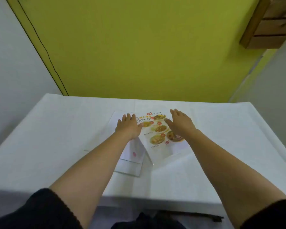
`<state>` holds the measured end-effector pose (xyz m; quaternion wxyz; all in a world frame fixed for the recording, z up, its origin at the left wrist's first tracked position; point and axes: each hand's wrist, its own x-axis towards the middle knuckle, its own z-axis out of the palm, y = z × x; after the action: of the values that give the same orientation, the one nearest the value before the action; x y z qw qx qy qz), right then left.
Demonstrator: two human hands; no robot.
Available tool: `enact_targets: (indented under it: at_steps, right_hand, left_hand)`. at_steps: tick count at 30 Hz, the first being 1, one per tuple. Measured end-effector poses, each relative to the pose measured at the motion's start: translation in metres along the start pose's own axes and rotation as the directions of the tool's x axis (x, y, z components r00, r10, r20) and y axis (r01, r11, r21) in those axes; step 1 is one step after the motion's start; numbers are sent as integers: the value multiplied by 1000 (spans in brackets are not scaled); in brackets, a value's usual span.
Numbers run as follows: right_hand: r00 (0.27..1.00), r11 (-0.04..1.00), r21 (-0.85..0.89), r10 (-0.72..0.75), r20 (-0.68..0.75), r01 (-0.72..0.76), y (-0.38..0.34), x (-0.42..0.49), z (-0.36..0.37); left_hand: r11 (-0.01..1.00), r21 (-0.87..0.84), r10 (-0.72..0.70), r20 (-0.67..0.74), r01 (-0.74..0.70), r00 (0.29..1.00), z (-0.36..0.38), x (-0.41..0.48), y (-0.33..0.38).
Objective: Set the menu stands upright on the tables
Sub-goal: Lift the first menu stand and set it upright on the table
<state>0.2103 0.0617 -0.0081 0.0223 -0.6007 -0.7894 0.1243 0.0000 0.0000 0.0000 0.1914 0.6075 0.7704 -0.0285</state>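
Observation:
Two clear acrylic menu stands lie flat side by side on the white-clothed table [56, 138]. The right stand [158, 138] shows a printed menu with food photos, face up. The left stand [132, 156] holds a blank white sheet with a small pink mark; its clear base points toward me. My left hand [129, 126] hovers over the far end of the left stand, fingers apart. My right hand [180, 121] is spread over the upper right of the printed menu. Neither hand grips anything.
A yellow-green wall [139, 47] rises just behind the table's far edge. A wooden shelf or drawer unit [271, 22] hangs at the upper right. Grey walls flank both sides. The table's near edge is close to my body.

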Motion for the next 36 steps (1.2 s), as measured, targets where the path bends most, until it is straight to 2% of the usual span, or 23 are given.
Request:
enact_targets:
  at_steps: [3, 7, 10, 13, 15, 18, 22, 24, 27, 30, 36]
  right_hand:
    - [997, 1000, -15, 11, 72, -10, 14, 6, 7]
    - [988, 999, -31, 13, 151, -8, 29, 11, 17]
    - [979, 1000, -6, 19, 205, -18, 36, 15, 21]
    - [975, 998, 56, 15, 223, -28, 40, 20, 23]
    - [975, 991, 124, 11, 224, -40, 40, 23, 23]
    - [975, 965, 241, 49, 218, -102, 39, 28, 20]
    - [973, 894, 389, 175, 153, -222, 43, 33, 14]
    - [965, 856, 447, 245, 91, -259, 46, 33, 10]
    - [931, 808, 512, 363, -42, -292, 49, 35, 1]
    - [881, 766, 570, 450, -146, -297, 49, 39, -10]
    - [796, 733, 637, 523, -304, -239, 52, 50, -33]
  left_hand:
    - [998, -6, -57, 51, 57, 997, 10, 2, 9]
    - [976, -67, -206, 27, 207, 978, 23, 1, 24]
    - [938, -120, -316, 97, 326, 944, 27, 1, 32]
    - [891, -254, -342, 171, 377, 924, 29, 5, 40]
    - [794, -439, -363, 211, 420, 907, 26, 6, 47]
    - [541, -694, -428, 260, 476, 866, 20, 10, 56]
    - [288, -848, -453, 288, 444, 844, 10, 15, 63]
    - [212, -886, -421, 297, 412, 857, 3, 15, 65]
    - [184, -913, -355, 284, 365, 890, -11, 15, 71]
    - [206, -927, -305, 245, 315, 920, -25, 19, 76]
    - [315, -912, -246, 188, 263, 951, -48, 31, 85]
